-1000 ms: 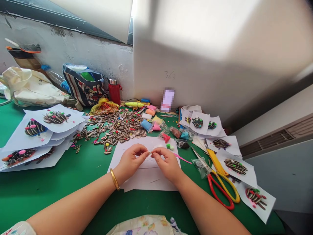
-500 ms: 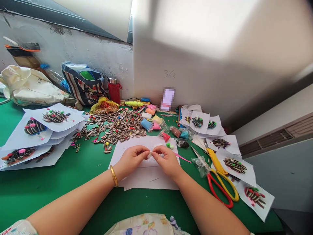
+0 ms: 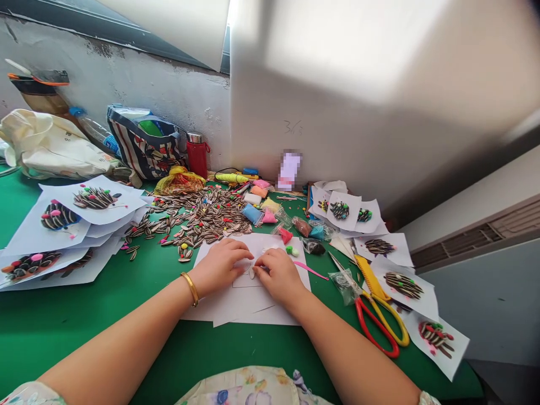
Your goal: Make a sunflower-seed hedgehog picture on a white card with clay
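Note:
On the white paper (image 3: 261, 308) in front of me, a pencil outline shows between my hands. My right hand (image 3: 280, 274) is low over the sheet, thumb and fingertips pinched on a small white piece (image 3: 252, 273) that looks like soft clay. Just to its left, my left hand (image 3: 223, 266) rests on the paper with its fingers stretched out, holding nothing I can see. A pink stick tool (image 3: 311, 270) lies beside my right hand, near some green clay balls (image 3: 291, 250).
Behind the paper spreads a heap of sunflower seeds (image 3: 215, 212), with coloured clay packs (image 3: 253, 214) beside it. Scissors (image 3: 371, 309) and a yellow utility knife (image 3: 371, 277) lie at right. Seed-hedgehog pictures are stacked left (image 3: 99, 239) and right (image 3: 411, 284).
Both hands were raised together, fingertips meeting on the white piece. Now they have come down to the paper; the left has let go and spread, while the right keeps the piece.

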Demonstrator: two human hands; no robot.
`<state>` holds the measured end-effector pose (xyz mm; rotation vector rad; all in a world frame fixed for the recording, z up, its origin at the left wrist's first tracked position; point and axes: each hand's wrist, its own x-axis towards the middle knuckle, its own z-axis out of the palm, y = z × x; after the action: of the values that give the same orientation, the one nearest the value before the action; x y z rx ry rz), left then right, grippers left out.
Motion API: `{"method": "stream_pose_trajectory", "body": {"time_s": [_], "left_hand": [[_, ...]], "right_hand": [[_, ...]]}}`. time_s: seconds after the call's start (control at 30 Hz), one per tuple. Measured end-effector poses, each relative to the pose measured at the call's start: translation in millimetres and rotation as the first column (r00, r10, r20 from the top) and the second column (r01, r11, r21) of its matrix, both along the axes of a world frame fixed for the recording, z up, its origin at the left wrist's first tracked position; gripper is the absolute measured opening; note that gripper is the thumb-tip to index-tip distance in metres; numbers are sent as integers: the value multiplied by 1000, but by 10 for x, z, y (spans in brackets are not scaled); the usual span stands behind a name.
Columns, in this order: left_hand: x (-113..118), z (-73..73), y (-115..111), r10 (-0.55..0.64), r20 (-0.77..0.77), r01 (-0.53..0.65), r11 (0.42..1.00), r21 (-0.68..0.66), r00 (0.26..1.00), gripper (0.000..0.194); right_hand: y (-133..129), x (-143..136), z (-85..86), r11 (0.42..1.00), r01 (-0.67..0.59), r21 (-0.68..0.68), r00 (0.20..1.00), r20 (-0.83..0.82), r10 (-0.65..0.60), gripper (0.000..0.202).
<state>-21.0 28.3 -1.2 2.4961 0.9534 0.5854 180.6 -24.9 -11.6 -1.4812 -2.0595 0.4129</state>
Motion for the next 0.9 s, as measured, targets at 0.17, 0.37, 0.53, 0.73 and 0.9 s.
{"method": "stream_pose_trajectory", "body": {"time_s": [0.17, 0.37, 0.53, 0.73, 0.9], "left_hand": [[-48, -30, 35, -83, -38, 81, 996, -39, 996, 46], [-35, -102, 6, -69, -134, 65, 997, -32, 989, 47], [9, -99, -52, -55, -214, 55, 998, -5, 975, 44], [45, -88, -79, -41, -205, 43, 999, 2, 978, 45], [48, -81, -78, -32, -191, 33, 999, 0, 981, 42]], "right_hand": [[22, 30, -36, 999, -18, 35, 998, 65, 16, 8], [32, 132, -53, 997, 19, 74, 995, 99, -27, 19], [21, 132, -52, 999, 27, 43, 991, 130, -33, 18], [26, 117, -37, 1000, 6, 19, 999, 52, -7, 12], [35, 89, -24, 999, -2, -33, 1000, 4, 2, 10]]}}
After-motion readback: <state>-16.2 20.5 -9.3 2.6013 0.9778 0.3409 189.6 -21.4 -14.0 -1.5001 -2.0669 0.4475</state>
